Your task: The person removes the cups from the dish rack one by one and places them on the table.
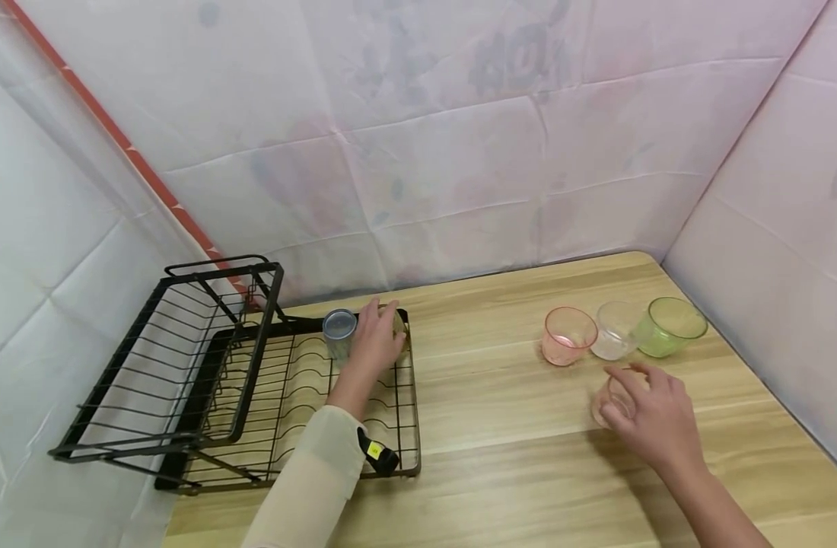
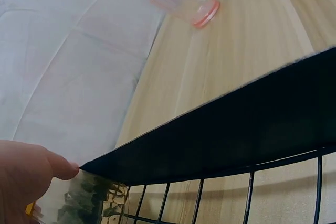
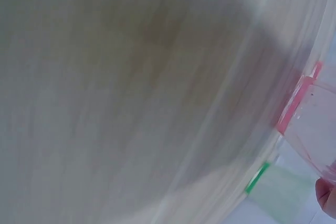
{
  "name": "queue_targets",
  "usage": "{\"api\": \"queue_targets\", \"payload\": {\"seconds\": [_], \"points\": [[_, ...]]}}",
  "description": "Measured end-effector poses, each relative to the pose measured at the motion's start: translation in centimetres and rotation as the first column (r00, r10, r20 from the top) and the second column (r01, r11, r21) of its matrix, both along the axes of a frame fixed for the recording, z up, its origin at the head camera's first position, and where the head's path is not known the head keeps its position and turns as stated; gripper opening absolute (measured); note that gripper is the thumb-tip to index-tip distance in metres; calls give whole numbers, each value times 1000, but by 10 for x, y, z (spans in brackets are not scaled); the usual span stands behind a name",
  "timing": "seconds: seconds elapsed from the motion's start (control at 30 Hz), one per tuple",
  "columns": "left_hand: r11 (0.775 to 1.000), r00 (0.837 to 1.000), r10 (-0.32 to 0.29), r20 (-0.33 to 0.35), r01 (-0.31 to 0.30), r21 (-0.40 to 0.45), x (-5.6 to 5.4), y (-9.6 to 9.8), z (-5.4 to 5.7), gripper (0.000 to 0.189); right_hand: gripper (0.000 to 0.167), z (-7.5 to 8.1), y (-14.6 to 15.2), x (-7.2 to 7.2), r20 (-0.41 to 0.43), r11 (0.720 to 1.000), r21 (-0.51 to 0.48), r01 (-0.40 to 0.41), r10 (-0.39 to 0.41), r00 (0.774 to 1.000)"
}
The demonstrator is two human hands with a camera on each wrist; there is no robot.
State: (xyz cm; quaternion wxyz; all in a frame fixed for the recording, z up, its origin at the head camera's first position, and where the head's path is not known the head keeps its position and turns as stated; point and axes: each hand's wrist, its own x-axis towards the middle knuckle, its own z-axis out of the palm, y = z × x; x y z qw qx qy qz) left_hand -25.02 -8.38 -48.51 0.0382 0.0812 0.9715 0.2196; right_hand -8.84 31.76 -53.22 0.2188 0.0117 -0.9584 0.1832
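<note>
Evidently, the right hand (image 1: 658, 422) is the nearer one to the peach-tinted tumbler (image 1: 614, 394), which sits in the lower right of the head view, just left of the palm and between thumb and fingertips, its long axis seemingly upright. Those fingers stand apart about the rim; whether they press the wall I cannot tell. Just above them in the frame, a red-rimmed tumbler (image 1: 569, 339), a clear tumbler (image 1: 614, 333) and a green tumbler (image 1: 667, 329) form a row on the wooden table (image 1: 480, 426). Near mid-frame, the left hand (image 1: 376, 335) grips a yellow-tinted tumbler (image 2: 84, 200) at the upper right corner of the black dish rack (image 1: 257, 354), beside a blue-grey tumbler (image 1: 339, 326).
</note>
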Motion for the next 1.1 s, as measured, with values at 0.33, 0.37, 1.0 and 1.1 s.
{"api": "queue_targets", "payload": {"seconds": [0.33,0.37,1.0,1.1], "points": [[1000,1000,20,-9,-20,9,4,1,-2,65,49,-3,48,-6,76,985,55,162,-166,983],[1000,1000,22,-10,-22,12,4,1,-2,65,49,-3,52,-8,81,983,62,170,-175,981],[995,997,55,-63,-50,81,14,2,6,63,82,-9,99,-35,197,931,-72,357,-337,921],[995,996,61,-65,-56,88,15,1,7,63,79,-9,100,-34,186,938,-36,345,-333,925]]}}
